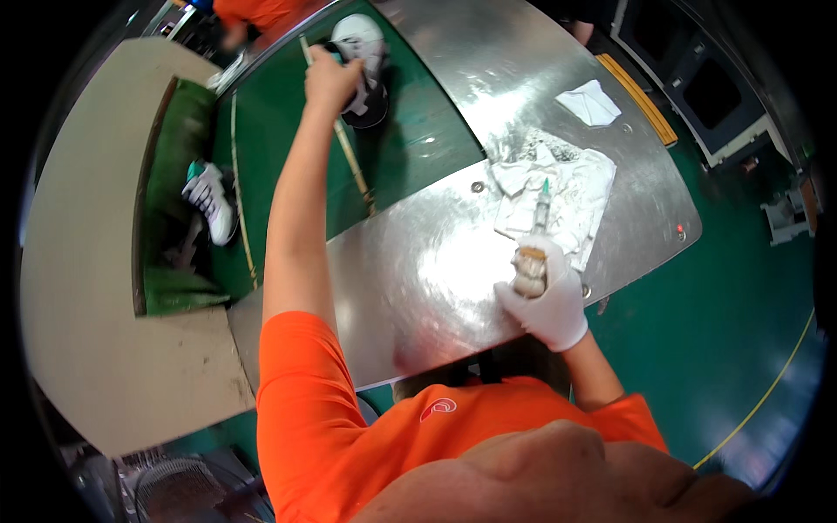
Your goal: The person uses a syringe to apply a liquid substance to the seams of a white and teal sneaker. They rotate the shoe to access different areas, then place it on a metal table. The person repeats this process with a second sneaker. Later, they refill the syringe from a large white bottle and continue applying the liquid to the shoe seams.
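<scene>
The left hand's [331, 83] fingers grip a sneaker [363, 39]. The gloved right hand's [554, 305] fingers wrap a green-tipped syringe [541, 214]

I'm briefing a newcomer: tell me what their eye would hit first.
The bright orange shirt stands out at lower centre. Up top, the bare left grip touches a white-and-black sneaker; right of centre, the gloved right grip holds a green-tipped syringe over white cloth.
</scene>
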Demonstrator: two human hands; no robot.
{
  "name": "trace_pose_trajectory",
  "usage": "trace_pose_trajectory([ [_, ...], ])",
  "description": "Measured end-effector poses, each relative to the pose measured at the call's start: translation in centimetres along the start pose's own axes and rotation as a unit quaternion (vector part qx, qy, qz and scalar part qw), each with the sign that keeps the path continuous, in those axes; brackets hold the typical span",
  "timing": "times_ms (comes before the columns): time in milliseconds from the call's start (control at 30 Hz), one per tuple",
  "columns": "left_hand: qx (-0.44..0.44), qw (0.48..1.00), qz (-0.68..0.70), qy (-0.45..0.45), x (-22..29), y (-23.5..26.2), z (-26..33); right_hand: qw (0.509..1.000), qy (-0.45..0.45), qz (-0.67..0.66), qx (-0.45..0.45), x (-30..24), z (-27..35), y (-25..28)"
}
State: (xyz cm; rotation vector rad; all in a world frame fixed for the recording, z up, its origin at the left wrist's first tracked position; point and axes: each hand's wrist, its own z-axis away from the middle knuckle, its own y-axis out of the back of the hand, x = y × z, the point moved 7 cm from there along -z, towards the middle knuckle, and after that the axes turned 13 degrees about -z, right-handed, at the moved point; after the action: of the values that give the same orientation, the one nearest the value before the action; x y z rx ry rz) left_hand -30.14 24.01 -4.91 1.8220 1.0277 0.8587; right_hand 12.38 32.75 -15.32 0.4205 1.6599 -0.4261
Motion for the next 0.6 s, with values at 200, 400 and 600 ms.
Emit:
trace_pose_trajectory([
  [200, 0.189, 0.866, -0.123, -0.446, 3.1, 12.2, 20.1, 1.000, -0.012, 0.006, -0.026, -1.9, -0.2, 0.3],
  [400, 0.111, 0.852, -0.095, -0.503, 0.2, 19.5, 36.3, 0.993, -0.113, -0.005, -0.024, -3.9, 1.0, 2.5],
  [600, 0.075, 0.910, -0.068, -0.401, -4.2, 18.7, 41.5, 0.973, -0.185, -0.072, -0.117, -7.1, 2.5, 0.9],
])
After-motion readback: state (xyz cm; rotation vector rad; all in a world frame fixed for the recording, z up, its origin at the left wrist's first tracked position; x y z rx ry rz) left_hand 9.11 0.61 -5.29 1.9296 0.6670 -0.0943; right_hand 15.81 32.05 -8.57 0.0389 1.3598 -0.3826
